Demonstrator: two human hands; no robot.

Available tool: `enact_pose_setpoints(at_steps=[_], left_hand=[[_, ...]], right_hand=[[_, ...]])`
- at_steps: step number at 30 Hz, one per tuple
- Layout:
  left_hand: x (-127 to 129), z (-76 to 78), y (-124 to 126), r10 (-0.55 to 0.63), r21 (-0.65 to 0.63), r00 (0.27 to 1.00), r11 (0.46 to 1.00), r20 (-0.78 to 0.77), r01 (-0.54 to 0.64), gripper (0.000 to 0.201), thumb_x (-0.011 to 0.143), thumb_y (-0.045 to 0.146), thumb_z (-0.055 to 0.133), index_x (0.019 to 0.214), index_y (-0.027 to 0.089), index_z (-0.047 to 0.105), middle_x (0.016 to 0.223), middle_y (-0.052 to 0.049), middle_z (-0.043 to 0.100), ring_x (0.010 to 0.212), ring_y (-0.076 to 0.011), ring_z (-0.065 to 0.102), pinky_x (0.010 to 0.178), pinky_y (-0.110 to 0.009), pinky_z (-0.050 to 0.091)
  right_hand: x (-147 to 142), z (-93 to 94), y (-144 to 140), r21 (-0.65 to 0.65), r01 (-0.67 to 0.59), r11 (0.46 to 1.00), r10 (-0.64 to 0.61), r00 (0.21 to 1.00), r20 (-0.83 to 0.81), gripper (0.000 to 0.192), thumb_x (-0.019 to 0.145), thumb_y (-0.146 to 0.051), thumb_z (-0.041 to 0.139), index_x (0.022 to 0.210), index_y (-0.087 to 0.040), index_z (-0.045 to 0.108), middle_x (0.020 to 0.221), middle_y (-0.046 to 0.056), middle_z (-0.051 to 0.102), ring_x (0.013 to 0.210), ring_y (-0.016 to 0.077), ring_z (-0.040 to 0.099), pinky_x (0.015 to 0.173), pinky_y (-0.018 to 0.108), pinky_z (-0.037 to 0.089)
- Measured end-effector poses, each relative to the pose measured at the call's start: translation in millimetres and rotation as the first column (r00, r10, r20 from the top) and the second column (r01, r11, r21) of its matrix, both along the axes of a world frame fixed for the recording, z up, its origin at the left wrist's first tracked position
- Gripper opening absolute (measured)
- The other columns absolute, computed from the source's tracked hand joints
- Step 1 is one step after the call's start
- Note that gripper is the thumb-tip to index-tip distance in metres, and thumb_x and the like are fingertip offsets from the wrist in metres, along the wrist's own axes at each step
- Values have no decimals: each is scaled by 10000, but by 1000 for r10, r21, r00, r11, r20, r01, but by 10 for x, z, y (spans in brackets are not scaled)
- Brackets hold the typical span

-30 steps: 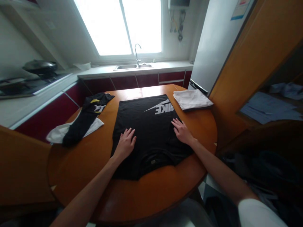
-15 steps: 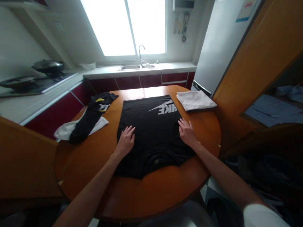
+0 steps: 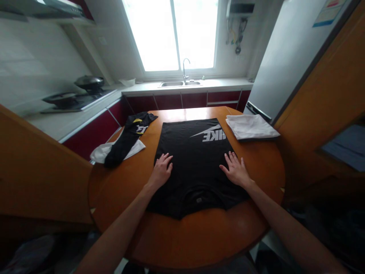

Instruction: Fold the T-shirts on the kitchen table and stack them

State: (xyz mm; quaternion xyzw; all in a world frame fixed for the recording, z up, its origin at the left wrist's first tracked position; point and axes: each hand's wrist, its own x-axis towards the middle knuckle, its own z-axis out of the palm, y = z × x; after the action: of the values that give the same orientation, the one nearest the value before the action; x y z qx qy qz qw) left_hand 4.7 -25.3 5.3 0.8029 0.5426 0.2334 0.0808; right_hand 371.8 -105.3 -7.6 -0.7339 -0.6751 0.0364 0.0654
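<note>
A black T-shirt point(image 3: 194, 160) lies spread flat on the round wooden table point(image 3: 205, 243), its neckline toward me. A grey logo with letters is printed near its far right corner and reads upside down from here. My left hand point(image 3: 162, 170) rests on the shirt's left edge, fingers stretched out. On the right edge lies my right hand point(image 3: 235, 169), palm down with the fingers spread. Neither hand grips the cloth.
Black clothing with yellow and white print point(image 3: 125, 142) lies over a white cloth point(image 3: 99, 153) at the table's left. Folded white fabric point(image 3: 251, 126) sits at the far right. Beyond are a sink point(image 3: 172, 83), a stove with pans point(image 3: 85, 104) and a fridge point(image 3: 273, 64).
The camera view has swung left, so everything appears further right. My right hand's fingers have spread, with the thumb now out over the shirt. The shirt stays flat.
</note>
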Motion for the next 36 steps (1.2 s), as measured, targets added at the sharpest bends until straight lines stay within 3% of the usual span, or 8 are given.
enact_pose_setpoints(at_steps=[9, 14, 18, 21, 24, 27, 31, 36], left_hand=[[-3, 41, -17, -52, 16, 997, 999, 59, 51, 411, 960, 291, 467, 1324, 165, 608, 1497, -135, 510, 1448, -307, 394, 1191, -565, 311], [-63, 346, -73, -203, -2, 970, 979, 133, 205, 329, 957, 320, 511, 1215, 184, 665, 1163, -91, 655, 1094, -224, 642, 1006, -400, 511], [-175, 627, -353, -349, -118, 933, 926, 91, 358, 214, 962, 333, 563, 1043, 202, 712, 902, -22, 639, 763, -147, 621, 737, -279, 530], [-265, 698, -713, -450, -195, 890, 869, 64, 454, 173, 949, 320, 622, 1049, 222, 722, 927, -19, 651, 805, -145, 628, 737, -259, 518], [-372, 690, -1076, -515, -226, 857, 837, -13, 499, 174, 911, 292, 692, 1078, 263, 730, 1011, -26, 668, 915, -167, 640, 816, -281, 531], [-505, 658, -1361, -511, -183, 855, 852, -90, 490, 272, 871, 233, 733, 1137, 290, 717, 1112, -36, 677, 1031, -191, 631, 911, -320, 540], [-714, 538, -1572, -460, -57, 864, 887, -206, 458, 485, 862, 131, 680, 1309, 317, 639, 1311, -47, 633, 1232, -222, 567, 1049, -382, 511], [-913, 344, -1576, -389, 41, 847, 902, -362, 431, 617, 894, 26, 508, 1427, 335, 548, 1378, -34, 607, 1263, -218, 555, 1085, -404, 491]], right_hand=[[15, -69, 3, 61, -24, 998, 24, 1000, -9, 739, 1015, -593, 264, 1576, -114, 307, 1657, 170, 209, 1539, 301, 162, 1202, 620, 129], [-8, -42, -27, 157, -20, 987, 26, 999, -35, 711, 1012, -589, 316, 1573, -153, 323, 1654, 185, 219, 1538, 323, 158, 1185, 663, 103], [-80, 123, -94, 428, -44, 903, 73, 996, -50, 592, 1019, -495, 361, 1529, -199, 413, 1646, 152, 267, 1531, 331, 173, 1181, 677, 81], [-94, 250, -199, 569, -102, 816, 201, 973, -115, 451, 1009, -405, 413, 1374, -208, 590, 1519, 122, 480, 1464, 299, 332, 1206, 600, 177], [-25, 297, -396, 611, -192, 768, 368, 913, -176, 321, 989, -350, 484, 1199, -221, 690, 1346, 108, 614, 1329, 275, 487, 1147, 510, 365], [130, 275, -670, 598, -292, 746, 484, 855, -186, 241, 967, -306, 543, 1126, -239, 710, 1246, 98, 655, 1216, 269, 568, 1045, 477, 478], [383, 224, -1034, 547, -375, 749, 529, 835, -152, 244, 924, -293, 617, 1150, -270, 705, 1223, 93, 667, 1175, 282, 598, 986, 485, 525], [614, 150, -1321, 440, -460, 771, 555, 824, -112, 331, 879, -281, 666, 1208, -293, 694, 1310, 86, 641, 1238, 290, 577, 1017, 498, 529]])
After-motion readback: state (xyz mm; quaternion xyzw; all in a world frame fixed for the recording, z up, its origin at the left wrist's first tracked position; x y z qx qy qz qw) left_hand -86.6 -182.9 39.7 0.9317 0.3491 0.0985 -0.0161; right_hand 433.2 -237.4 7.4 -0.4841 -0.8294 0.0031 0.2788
